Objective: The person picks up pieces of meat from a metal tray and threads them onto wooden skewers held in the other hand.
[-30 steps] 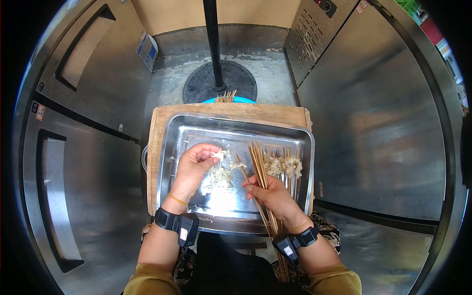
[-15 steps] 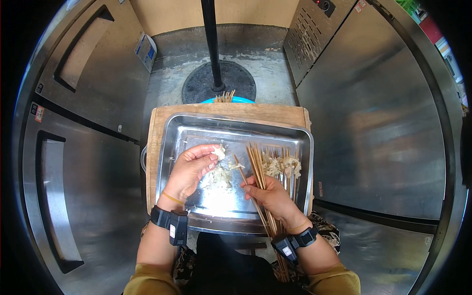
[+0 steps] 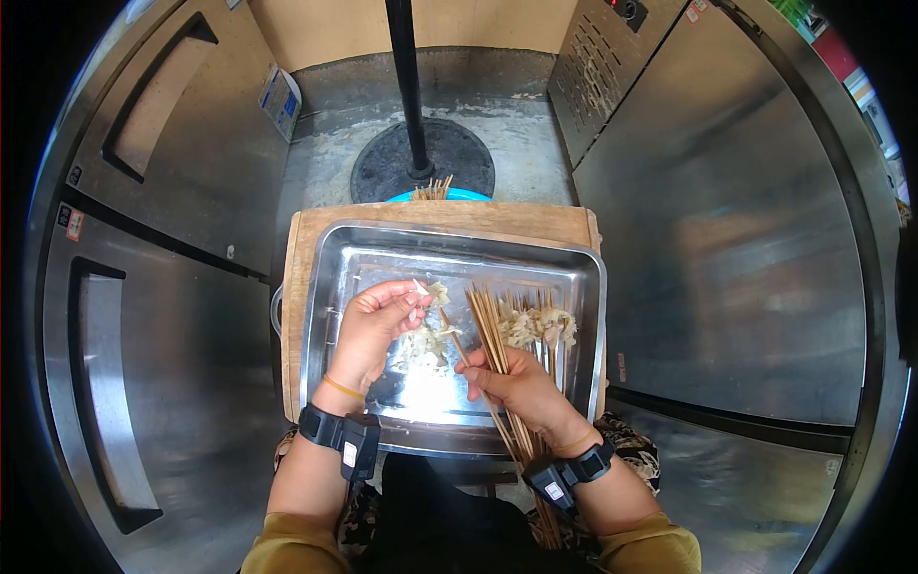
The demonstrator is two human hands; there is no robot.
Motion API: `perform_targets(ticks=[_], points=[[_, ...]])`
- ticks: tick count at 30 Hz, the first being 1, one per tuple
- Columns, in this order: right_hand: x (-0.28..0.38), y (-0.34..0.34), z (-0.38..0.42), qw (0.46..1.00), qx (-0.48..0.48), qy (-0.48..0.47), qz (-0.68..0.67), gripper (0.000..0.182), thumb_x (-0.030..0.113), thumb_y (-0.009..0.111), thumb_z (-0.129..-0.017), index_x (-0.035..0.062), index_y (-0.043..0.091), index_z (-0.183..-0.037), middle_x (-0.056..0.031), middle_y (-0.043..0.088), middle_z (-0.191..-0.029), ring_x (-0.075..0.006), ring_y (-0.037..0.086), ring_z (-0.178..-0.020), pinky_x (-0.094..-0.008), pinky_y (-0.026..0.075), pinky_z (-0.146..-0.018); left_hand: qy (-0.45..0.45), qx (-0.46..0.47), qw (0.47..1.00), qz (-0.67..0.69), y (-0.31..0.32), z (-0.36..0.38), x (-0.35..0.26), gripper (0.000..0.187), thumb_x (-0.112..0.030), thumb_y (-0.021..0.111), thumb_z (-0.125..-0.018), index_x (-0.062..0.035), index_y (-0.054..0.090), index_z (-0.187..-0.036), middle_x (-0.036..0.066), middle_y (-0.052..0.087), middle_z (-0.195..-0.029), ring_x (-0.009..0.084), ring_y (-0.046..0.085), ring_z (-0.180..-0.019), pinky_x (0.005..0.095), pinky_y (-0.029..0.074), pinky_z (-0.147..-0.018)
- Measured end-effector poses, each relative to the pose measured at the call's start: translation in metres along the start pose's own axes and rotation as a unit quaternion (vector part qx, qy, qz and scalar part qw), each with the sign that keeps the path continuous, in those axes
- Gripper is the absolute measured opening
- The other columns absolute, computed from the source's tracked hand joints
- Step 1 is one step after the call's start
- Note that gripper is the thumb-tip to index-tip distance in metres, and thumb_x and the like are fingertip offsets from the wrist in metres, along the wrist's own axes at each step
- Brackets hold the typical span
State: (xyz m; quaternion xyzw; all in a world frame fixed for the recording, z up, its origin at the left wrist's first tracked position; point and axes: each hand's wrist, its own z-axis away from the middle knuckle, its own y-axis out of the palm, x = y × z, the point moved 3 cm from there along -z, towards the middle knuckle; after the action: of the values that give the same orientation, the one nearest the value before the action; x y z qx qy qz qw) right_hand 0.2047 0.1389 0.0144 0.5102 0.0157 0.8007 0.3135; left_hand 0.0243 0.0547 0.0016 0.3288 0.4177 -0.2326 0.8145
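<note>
My left hand [image 3: 376, 328] pinches a small pale piece of food [image 3: 437, 294] over the left half of a metal tray [image 3: 459, 236]. My right hand [image 3: 516, 385] is wrapped round a bundle of wooden skewers [image 3: 492, 330]. One skewer [image 3: 456, 342] stands apart from the bundle, slanted to the left, with a pale piece near its upper end; its tip is close to my left fingertips. Loose pale pieces [image 3: 419, 349] lie on the tray floor beneath my left hand. Skewers loaded with pale pieces [image 3: 540, 327] lie at the tray's right side.
The tray rests on a wooden board [image 3: 296, 316]. Behind it, more skewers [image 3: 433, 189] stand in a blue container [image 3: 469, 195]. A black pole [image 3: 406, 86] rises from a round base [image 3: 459, 158]. Metal cabinets [image 3: 191, 364] flank both sides.
The single skewer and my right hand have moved slightly left, bringing the tip near the piece in my left fingers. My left fingers have turned a little.
</note>
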Motion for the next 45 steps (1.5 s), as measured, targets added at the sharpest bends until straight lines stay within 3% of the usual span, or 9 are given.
perform_targets(ticks=[12,21,30,33,36,39,42,45], points=[[0.001,0.001,0.001,1.000,-0.001,0.004,-0.002,0.014,0.013,0.059,-0.088,0.0056,0.063,-0.099,0.0011,0.058,-0.067,-0.0017,0.039,-0.052,-0.0156,0.029,-0.047,0.071,0.040,0.990,-0.119,0.016,0.006,-0.002,0.016,-0.004,0.058,-0.086,-0.0014,0.062,-0.102,0.008,0.067,-0.092,0.0098,0.062,-0.082,0.0219,0.049,-0.068],[-0.003,0.001,0.000,1.000,-0.010,0.002,0.015,0.014,0.013,0.060,-0.088,0.0060,0.063,-0.100,0.0017,0.058,-0.067,-0.0014,0.040,-0.052,-0.0156,0.030,-0.047,0.094,0.006,0.978,-0.187,0.018,0.009,-0.006,0.016,-0.002,0.057,-0.086,0.0006,0.063,-0.101,0.005,0.067,-0.088,0.0063,0.058,-0.075,0.0188,0.047,-0.066],[-0.008,0.000,-0.002,0.999,-0.027,-0.009,0.021,0.016,0.011,0.062,-0.086,0.0039,0.063,-0.100,0.0054,0.055,-0.071,-0.0008,0.041,-0.054,-0.0162,0.030,-0.047,0.232,-0.034,0.898,-0.373,0.025,0.018,-0.010,0.014,0.001,0.061,-0.080,-0.0025,0.067,-0.092,0.013,0.067,-0.081,0.0162,0.065,-0.069,0.0260,0.051,-0.062],[-0.008,0.000,-0.001,0.999,-0.032,-0.011,0.030,0.015,0.010,0.061,-0.086,0.0041,0.064,-0.100,0.0058,0.054,-0.070,-0.0011,0.040,-0.054,-0.0161,0.031,-0.047,0.264,-0.034,0.874,-0.406,0.031,0.023,-0.013,0.016,0.003,0.061,-0.080,-0.0035,0.068,-0.092,0.007,0.067,-0.076,0.0082,0.060,-0.064,0.0211,0.048,-0.058],[-0.004,0.000,0.000,0.999,-0.036,0.005,0.031,0.015,0.009,0.061,-0.086,0.0042,0.064,-0.100,0.0058,0.054,-0.070,-0.0013,0.041,-0.055,-0.0159,0.031,-0.048,0.285,-0.034,0.855,-0.431,0.037,0.026,-0.012,0.017,0.003,0.061,-0.078,-0.0044,0.068,-0.091,0.010,0.067,-0.077,0.0106,0.061,-0.063,0.0222,0.048,-0.057],[-0.009,-0.002,-0.002,0.998,-0.060,-0.013,0.017,0.014,0.008,0.061,-0.086,0.0042,0.064,-0.099,0.0051,0.054,-0.070,-0.0016,0.041,-0.054,-0.0159,0.031,-0.048,0.255,-0.015,0.866,-0.431,0.044,0.030,-0.012,0.015,0.001,0.061,-0.076,-0.0053,0.068,-0.088,0.015,0.066,-0.080,0.0230,0.064,-0.066,0.0284,0.050,-0.059],[-0.003,-0.004,0.001,0.998,-0.059,0.001,0.012,0.013,0.008,0.061,-0.085,0.0038,0.063,-0.098,0.0038,0.055,-0.070,-0.0019,0.042,-0.054,-0.0157,0.031,-0.048,0.290,0.023,0.841,-0.456,0.046,0.027,-0.007,0.020,-0.001,0.061,-0.077,-0.0069,0.066,-0.095,0.013,0.066,-0.078,0.0220,0.064,-0.066,0.0282,0.050,-0.058],[-0.002,-0.008,0.003,0.997,-0.080,-0.010,0.000,0.012,0.008,0.060,-0.086,0.0034,0.063,-0.097,0.0022,0.056,-0.070,-0.0017,0.042,-0.054,-0.0149,0.031,-0.048,0.219,0.020,0.898,-0.380,0.046,0.026,-0.015,0.027,-0.003,0.062,-0.079,-0.0091,0.062,-0.105,0.012,0.066,-0.081,0.0208,0.063,-0.066,0.0289,0.050,-0.059]])
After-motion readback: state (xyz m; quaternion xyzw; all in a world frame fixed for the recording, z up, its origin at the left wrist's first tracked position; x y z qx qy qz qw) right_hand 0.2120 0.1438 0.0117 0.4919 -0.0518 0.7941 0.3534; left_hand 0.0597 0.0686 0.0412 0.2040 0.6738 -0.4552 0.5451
